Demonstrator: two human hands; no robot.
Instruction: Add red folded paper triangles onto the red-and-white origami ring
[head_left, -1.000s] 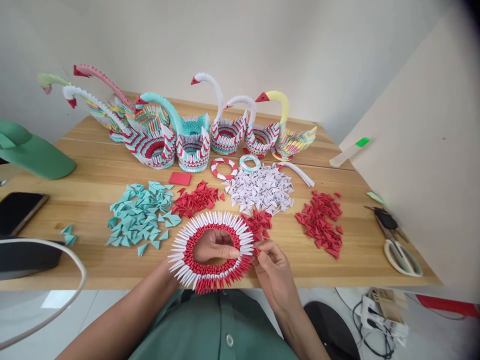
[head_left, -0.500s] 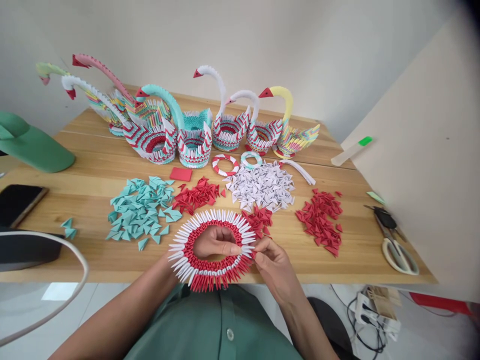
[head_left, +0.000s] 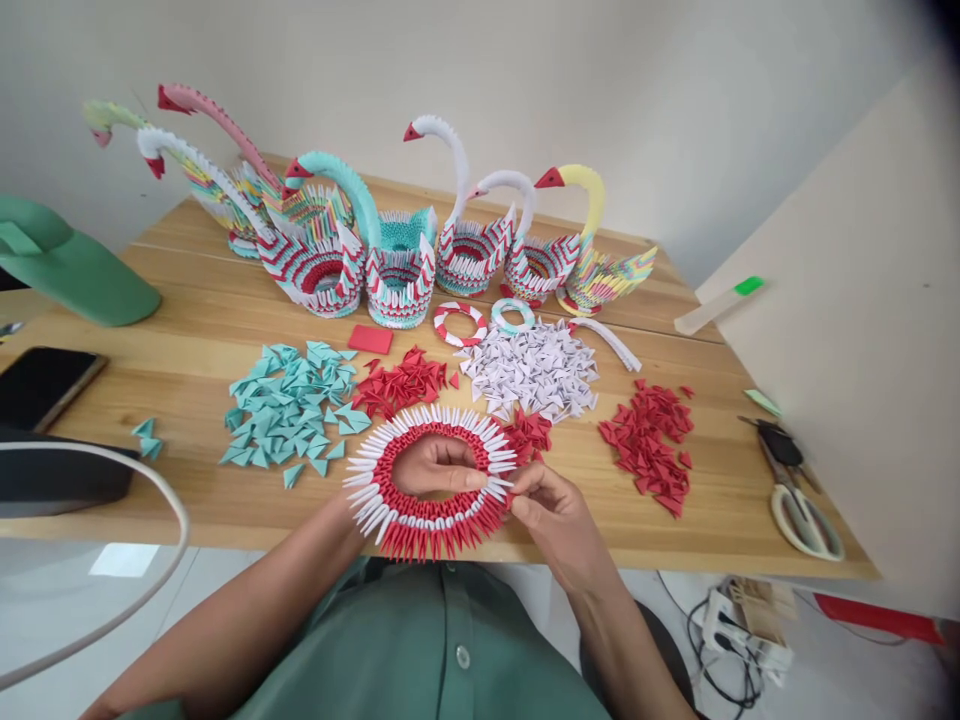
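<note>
A ring of interlocked folded paper pieces (head_left: pixel 427 540), red inside with white and red points around its outer edge, is held over the front of the table. My left hand (head_left: pixel 435 468) reaches from beneath into its opening, thumb pressed on the right side of the band. At the ring's right edge, my right hand (head_left: pixel 553 508) pinches a small red folded paper piece (head_left: pixel 511 497) against the outer points; the fingertips partly hide it. Just behind the ring lie red pieces (head_left: pixel 529 432) and a heap of white folded pieces (head_left: pixel 532 370).
Turquoise pieces (head_left: pixel 289 405) lie left, and more red pieces (head_left: pixel 649 440) right. Several paper swans (head_left: pixel 397 285) line the back, near two small paper rings (head_left: pixel 460 324). Scissors (head_left: pixel 806 520), a phone (head_left: pixel 49 385) and a green bottle (head_left: pixel 82 270) are at the sides.
The whole view has shifted and tilted slightly. Both hands keep nearly the same grip on the ring; my right fingers stay at its right edge.
</note>
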